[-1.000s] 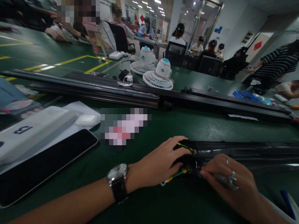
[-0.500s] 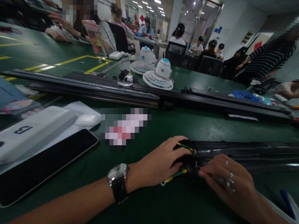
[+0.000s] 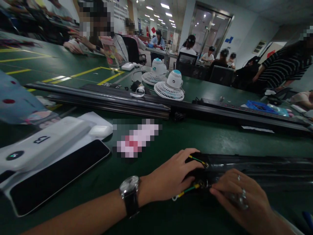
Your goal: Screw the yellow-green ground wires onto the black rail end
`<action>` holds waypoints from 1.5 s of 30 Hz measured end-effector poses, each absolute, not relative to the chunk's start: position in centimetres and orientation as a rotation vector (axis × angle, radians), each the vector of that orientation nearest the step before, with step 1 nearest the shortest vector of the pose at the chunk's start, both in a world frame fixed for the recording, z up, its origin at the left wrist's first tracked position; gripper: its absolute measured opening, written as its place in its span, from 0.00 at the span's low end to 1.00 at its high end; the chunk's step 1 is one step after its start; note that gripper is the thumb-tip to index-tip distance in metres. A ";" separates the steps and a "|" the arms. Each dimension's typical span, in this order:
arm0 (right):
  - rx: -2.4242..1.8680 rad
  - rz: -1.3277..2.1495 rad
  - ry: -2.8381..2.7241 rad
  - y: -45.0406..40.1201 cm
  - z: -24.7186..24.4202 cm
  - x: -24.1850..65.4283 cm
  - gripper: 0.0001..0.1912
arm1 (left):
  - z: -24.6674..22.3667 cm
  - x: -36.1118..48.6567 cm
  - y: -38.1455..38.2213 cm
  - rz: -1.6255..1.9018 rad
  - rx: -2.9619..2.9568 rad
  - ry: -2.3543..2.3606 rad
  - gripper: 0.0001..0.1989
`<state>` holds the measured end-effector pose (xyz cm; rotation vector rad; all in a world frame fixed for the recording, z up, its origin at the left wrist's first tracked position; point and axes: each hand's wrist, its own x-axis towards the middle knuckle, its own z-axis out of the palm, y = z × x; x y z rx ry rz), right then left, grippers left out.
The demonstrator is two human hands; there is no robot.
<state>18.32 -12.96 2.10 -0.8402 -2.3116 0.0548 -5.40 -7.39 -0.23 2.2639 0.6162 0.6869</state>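
A long black part lies on the green table at the right, with two green-yellow wires fixed by ring ends near its left end. My left hand, with a watch at the wrist, rests over that end, fingers bent onto it between the wires. My right hand, wearing rings, is closed at the part's end, thumb and forefinger pinched beside the lower wire's terminal. A clear, shiny object shows under its curled fingers; what the fingertips pinch is too small to tell.
Long black rails cross the table behind the hands. Two white fans stand beyond them. At the left lie a black phone, a white device and a white case. People sit around other tables.
The view has shifted, so the table and both hands appear slightly lower and further right. Both hands keep nearly the same hold on the black part.
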 end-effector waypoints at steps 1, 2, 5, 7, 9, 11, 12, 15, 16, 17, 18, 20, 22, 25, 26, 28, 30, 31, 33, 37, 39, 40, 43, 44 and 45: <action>-0.866 0.045 -2.304 -12.9 2.1 18.4 0.06 | -0.2 -5.4 -7.4 0.686 2.264 0.618 0.24; -0.880 0.040 -2.296 -12.9 2.2 18.5 0.06 | -0.2 -5.4 -7.4 0.681 2.264 0.623 0.23; -0.879 0.074 -2.280 -13.0 2.4 18.6 0.06 | -0.2 -5.4 -7.5 0.673 2.268 0.637 0.23; -0.860 0.124 -2.279 -13.2 2.5 18.6 0.06 | -0.3 -5.4 -7.5 0.689 2.272 0.629 0.24; -0.843 0.164 -2.284 -13.4 2.4 18.6 0.06 | -0.3 -5.4 -7.5 0.699 2.276 0.618 0.24; -0.825 0.169 -2.290 -13.4 2.3 18.5 0.06 | -0.3 -5.4 -7.4 0.697 2.282 0.611 0.24; -0.822 0.154 -2.290 -13.3 2.2 18.5 0.07 | -0.3 -5.4 -7.4 0.693 2.284 0.610 0.24; -0.862 0.090 -2.276 -13.1 2.1 18.6 0.07 | -0.3 -5.4 -7.4 0.689 2.284 0.619 0.24; -0.876 0.078 -2.269 -13.0 2.2 18.6 0.07 | -0.3 -5.4 -7.4 0.684 2.284 0.624 0.23; -0.883 0.074 -2.264 -13.0 2.3 18.6 0.06 | -0.3 -5.4 -7.4 0.678 2.284 0.629 0.23; -0.882 0.079 -2.262 -13.1 2.3 18.5 0.06 | -0.3 -5.3 -7.4 0.675 2.285 0.632 0.23; -0.863 0.098 -2.261 -13.2 2.5 18.4 0.06 | -0.3 -5.3 -7.3 0.676 2.288 0.625 0.23; -0.848 0.120 -2.268 -13.4 2.4 18.4 0.06 | -0.3 -5.3 -7.3 0.695 2.283 0.610 0.23; -0.856 0.125 -2.284 -13.4 2.1 18.5 0.06 | -0.3 -5.3 -7.3 0.706 2.272 0.614 0.23; -0.867 0.115 -2.286 -13.3 2.1 18.6 0.06 | -0.3 -5.3 -7.3 0.702 2.271 0.622 0.23; -0.899 0.095 -2.279 -13.2 2.0 18.8 0.07 | -0.4 -5.3 -7.3 0.691 2.273 0.630 0.24; -0.919 0.099 -2.270 -13.2 2.1 19.0 0.07 | -0.3 -5.3 -7.3 0.683 2.277 0.629 0.24; -0.918 0.115 -2.270 -13.2 2.1 19.0 0.07 | -0.3 -5.3 -7.3 0.679 2.280 0.628 0.24; -0.889 0.165 -2.280 -13.3 2.1 18.9 0.07 | -0.3 -5.3 -7.3 0.672 2.283 0.626 0.24; -0.871 0.155 -2.285 -13.3 1.9 18.8 0.07 | -0.3 -5.3 -7.2 0.664 2.289 0.616 0.24; -0.904 0.108 -2.287 -13.2 1.9 18.9 0.08 | -0.2 -5.3 -7.2 0.662 2.289 0.615 0.24; -0.912 0.101 -2.288 -13.2 1.9 18.9 0.08 | -0.2 -5.3 -7.2 0.660 2.288 0.618 0.24; -0.878 0.160 -2.297 -13.3 2.0 18.9 0.07 | -0.3 -5.3 -7.1 0.647 2.290 0.625 0.24; -0.860 0.181 -2.303 -13.4 2.0 18.9 0.07 | -0.3 -5.3 -7.1 0.646 2.291 0.625 0.24; -0.846 0.188 -2.305 -13.4 2.0 18.9 0.07 | -0.4 -5.2 -7.1 0.648 2.293 0.624 0.23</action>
